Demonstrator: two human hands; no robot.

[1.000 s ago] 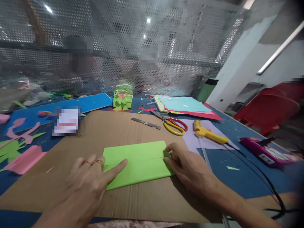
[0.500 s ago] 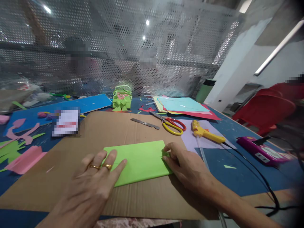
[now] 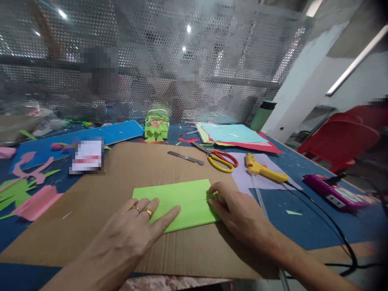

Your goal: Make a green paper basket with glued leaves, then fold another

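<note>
A folded sheet of bright green paper lies on a brown cardboard sheet in front of me. My left hand rests over the paper's left end, fingers laid on it and thumb stretched toward the middle; two gold rings are on its fingers. At the paper's right edge, my right hand has thumb and fingertips closed on the green sheet. Beyond the paper are scissors with red and yellow handles and a flat metal blade.
A yellow glue gun lies on lilac paper at right, its cord running to a purple power strip. A small green paper basket and a stack of coloured paper stand behind. Pink and green scraps lie left.
My left hand has slid right and inward over the green paper, its thumb now nearer the middle. My right hand stays at the right edge.
</note>
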